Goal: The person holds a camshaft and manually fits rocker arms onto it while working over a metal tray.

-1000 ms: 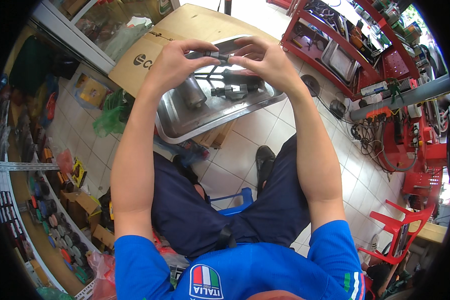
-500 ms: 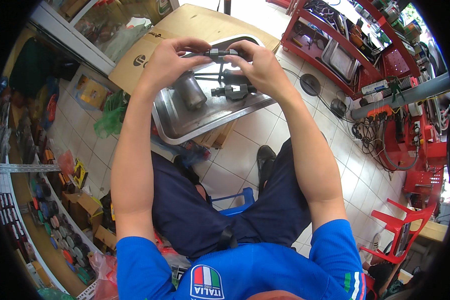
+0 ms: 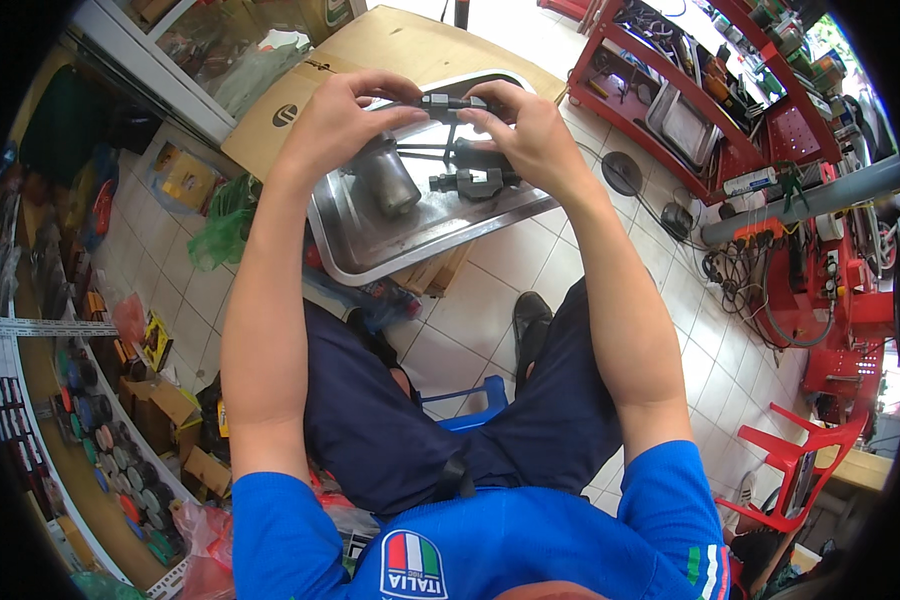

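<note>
A dark metal part with a blocky middle and narrower ends (image 3: 438,101) is held level between my two hands, above the far side of a shiny metal tray (image 3: 355,272). At its left end, my left hand (image 3: 372,106) pinches with thumb and fingers. My right hand (image 3: 518,122) closes around the right end, which its fingers partly hide. Below them in the tray stands a grey metal cylinder (image 3: 388,180). To its right lie a second dark metal fitting (image 3: 476,184) and thin dark rods (image 3: 425,152), partly covered by my right hand.
The tray rests on a cardboard-covered surface (image 3: 370,48). A red tool cart (image 3: 660,130) stands at the far right, with cables (image 3: 735,270) and a red chair (image 3: 800,450) nearer. Shelves of small goods (image 3: 110,450) line the left. A blue stool (image 3: 485,405) shows between my legs.
Both hands keep hold of the dark metal part, and the fingers of my right hand have shifted slightly on it. The things in the tray stay in place.
</note>
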Motion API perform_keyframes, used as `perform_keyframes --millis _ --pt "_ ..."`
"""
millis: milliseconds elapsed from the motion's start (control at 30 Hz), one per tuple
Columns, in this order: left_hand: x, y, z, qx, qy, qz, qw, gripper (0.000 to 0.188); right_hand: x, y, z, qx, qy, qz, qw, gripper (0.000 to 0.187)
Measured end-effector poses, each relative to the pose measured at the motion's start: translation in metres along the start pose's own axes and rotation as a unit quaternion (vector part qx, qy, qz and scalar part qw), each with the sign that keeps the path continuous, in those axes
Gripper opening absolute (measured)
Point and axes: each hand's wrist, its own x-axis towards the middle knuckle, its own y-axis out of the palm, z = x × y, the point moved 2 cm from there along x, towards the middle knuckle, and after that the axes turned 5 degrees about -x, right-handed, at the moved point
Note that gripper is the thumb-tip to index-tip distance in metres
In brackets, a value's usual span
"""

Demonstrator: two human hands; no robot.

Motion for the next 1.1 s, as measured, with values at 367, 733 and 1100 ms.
perform_keyframes --millis 367,733,1100 --pt "0.0 0.006 -0.009 0.013 -0.035 0.01 0.999 0.028 -0.001 -0.004 0.0 -0.068 -0.04 -0.014 0.997 0.028" --pt "0.0 0.005 -0.007 0.035 -0.051 0.019 0.998 0.034 0.0 -0.004 0.002 -0.049 -0.003 0.022 0.999 0.028" --pt "0.0 0.002 0.001 0.008 -0.044 0.043 0.998 0.03 0.001 -0.001 0.0 -0.033 -0.017 -0.001 0.999 0.027"
